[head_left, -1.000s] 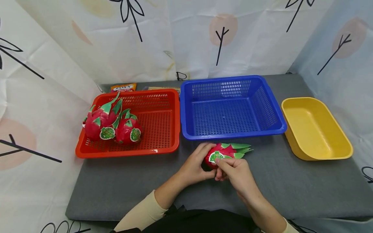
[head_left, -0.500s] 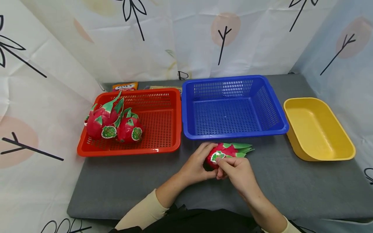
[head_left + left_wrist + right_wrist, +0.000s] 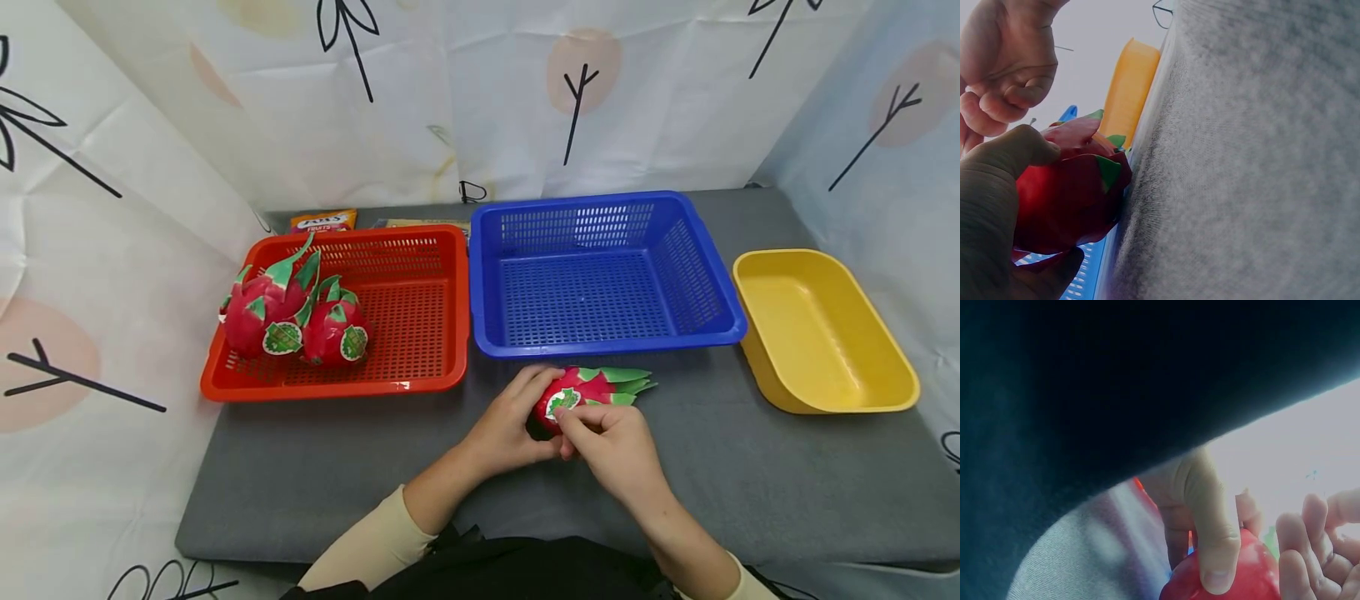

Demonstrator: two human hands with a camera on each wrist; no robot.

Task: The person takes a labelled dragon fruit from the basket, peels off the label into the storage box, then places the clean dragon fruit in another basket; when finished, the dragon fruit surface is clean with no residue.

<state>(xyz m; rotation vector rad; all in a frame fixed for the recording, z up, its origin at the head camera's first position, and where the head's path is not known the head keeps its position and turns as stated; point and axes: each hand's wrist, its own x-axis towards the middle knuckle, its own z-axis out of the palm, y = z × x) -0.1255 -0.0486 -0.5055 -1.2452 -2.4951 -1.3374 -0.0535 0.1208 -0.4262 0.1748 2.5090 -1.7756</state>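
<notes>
Inspected: a grey worktop (image 3: 787, 483). A red basket (image 3: 337, 392) stood toward its back left corner, with a larger dragon fruit (image 3: 257, 321) and a smaller dragon fruit (image 3: 326, 333) side by side at the basket's left end, their labels facing the front edge. An orange snack packet (image 3: 324, 221) showed behind the basket, at the back edge. The left hand (image 3: 517, 421) was wrapped round the base of a third dragon fruit (image 3: 596, 387), thumb on the near side, fingers on the far side; grip close. That fruit lay sideways between the blue basket and the front edge, leaves pointing right; whether it touched the worktop, I could not tell. The right hand (image 3: 618, 442) pinched the label (image 3: 561, 402) at its near edge, thumb against forefinger. The blue basket (image 3: 607, 344) stood close beside the red one, along the back edge. A yellow tub (image 3: 825, 333) stood toward the right edge.
</notes>
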